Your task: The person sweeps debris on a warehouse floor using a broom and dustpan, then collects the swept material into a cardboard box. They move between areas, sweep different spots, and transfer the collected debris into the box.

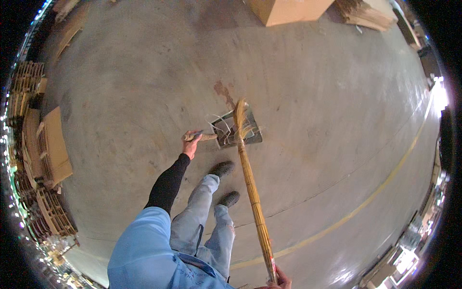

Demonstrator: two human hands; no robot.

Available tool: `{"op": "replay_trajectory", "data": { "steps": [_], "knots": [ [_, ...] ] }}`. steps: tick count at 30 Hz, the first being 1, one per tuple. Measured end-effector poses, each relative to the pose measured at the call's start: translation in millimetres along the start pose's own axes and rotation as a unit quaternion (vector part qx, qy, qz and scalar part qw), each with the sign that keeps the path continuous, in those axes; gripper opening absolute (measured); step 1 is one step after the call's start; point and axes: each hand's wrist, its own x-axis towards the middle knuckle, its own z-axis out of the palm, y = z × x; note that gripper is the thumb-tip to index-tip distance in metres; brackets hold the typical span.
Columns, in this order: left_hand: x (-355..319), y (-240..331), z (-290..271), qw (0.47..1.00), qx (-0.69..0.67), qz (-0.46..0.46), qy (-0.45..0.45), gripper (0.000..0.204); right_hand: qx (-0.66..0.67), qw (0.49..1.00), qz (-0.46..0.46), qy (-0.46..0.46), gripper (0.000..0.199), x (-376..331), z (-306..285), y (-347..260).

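My left hand (192, 140), below a black sleeve, is closed around the thick brownish handle of a dustpan (255, 136). The dark pan rests on or close to the concrete floor ahead of my feet, and thin white strips (219, 123) lie in it and poke over its left side. At the lower edge of the view my right hand (283, 279), partly cut off, grips the top of a long straw broom (252, 192). The broom slants forward, and its frayed yellow bristles (241, 114) lie over the pan, hiding part of its contents.
A cardboard box (291, 12) and a stack of flat cardboard (368, 14) stand at the far side. Wooden pallets (53, 212) and cardboard sheets (57, 147) line the left. A yellow floor line (356, 209) curves across the right. A reddish-brown stain (223, 91) lies beyond the dustpan.
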Motion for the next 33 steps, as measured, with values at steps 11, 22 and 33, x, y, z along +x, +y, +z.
{"op": "replay_trajectory", "data": {
  "steps": [11,22,33],
  "knots": [
    [-91,55,-48,0.996,-0.087,0.001,0.007,0.053,0.254,0.951,-0.172,0.027,0.036,-90,-114,-47],
    [-103,45,-41,0.927,-0.303,0.06,0.212,0.053,0.422,0.816,-0.325,-0.224,0.014,171,-239,-195],
    [-153,48,-72,0.801,-0.4,0.282,0.346,0.055,0.441,0.822,-0.149,-0.329,0.016,335,-223,-368]
  ]
}}
